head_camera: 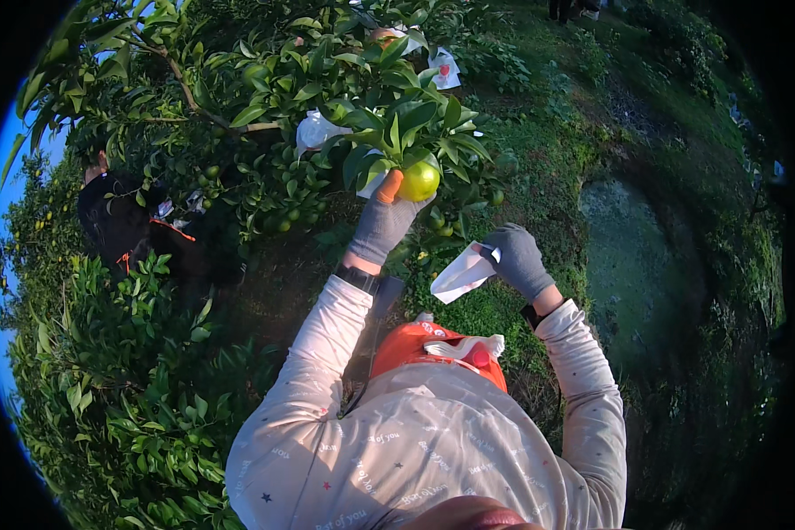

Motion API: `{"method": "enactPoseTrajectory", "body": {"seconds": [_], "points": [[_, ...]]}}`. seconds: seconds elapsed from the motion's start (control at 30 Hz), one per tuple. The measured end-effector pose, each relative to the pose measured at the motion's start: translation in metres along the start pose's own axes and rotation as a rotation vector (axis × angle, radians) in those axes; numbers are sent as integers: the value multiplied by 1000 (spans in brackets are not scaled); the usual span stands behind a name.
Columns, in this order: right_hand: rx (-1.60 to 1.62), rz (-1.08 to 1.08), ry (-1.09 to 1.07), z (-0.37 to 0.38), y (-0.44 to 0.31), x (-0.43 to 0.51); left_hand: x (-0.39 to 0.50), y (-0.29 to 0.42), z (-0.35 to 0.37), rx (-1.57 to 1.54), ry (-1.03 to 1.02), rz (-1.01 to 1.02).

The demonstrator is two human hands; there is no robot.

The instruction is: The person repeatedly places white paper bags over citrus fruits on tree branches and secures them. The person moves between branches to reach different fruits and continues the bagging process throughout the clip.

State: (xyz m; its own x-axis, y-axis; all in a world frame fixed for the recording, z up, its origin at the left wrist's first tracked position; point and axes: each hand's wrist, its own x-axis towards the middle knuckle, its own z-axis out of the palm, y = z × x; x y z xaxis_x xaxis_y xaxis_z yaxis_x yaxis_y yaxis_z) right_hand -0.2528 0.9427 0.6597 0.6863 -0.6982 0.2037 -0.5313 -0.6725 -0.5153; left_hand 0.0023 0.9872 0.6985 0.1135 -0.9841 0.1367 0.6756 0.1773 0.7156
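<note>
A yellow-green citrus fruit (pixel 420 181) hangs from a leafy branch, and my left hand (pixel 389 217) cups it from below in a grey glove. The thumb, orange at its tip, rests against the fruit's left side. Lower and to the right, my right hand (pixel 517 260), also gloved in grey, pinches a white paper bag (pixel 464 271) by one end. The bag's wider end points down and left, apart from the fruit. At my waist an orange apron pouch (pixel 397 348) holds a stack of white bags (pixel 467 346).
White bags (pixel 318 131) cover fruits on the same tree, another white bag (pixel 444 69) hanging farther back. Green fruits (pixel 285 225) hang low among leaves. A person in dark clothes (pixel 126 212) stands at left behind foliage. A grey-green patch of ground (pixel 626 258) lies right.
</note>
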Motion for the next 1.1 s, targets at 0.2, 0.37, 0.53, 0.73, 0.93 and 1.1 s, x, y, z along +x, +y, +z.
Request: {"method": "enactPoseTrajectory", "body": {"seconds": [0.2,0.37,0.53,0.73,0.93,1.1], "points": [[-6,-82,25,14,-59,108,-21,38,-31,459,176,-36],[223,-167,39,19,-53,135,-35,61,-24,761,107,25],[259,-244,183,19,-54,136,-34,68,-13,873,80,13],[-18,9,187,-2,-96,114,-18,62,-19,785,195,14],[214,51,194,9,-89,133,-6,55,-11,1088,240,229],[1098,5,161,18,-63,143,2,56,2,1396,194,282]]}}
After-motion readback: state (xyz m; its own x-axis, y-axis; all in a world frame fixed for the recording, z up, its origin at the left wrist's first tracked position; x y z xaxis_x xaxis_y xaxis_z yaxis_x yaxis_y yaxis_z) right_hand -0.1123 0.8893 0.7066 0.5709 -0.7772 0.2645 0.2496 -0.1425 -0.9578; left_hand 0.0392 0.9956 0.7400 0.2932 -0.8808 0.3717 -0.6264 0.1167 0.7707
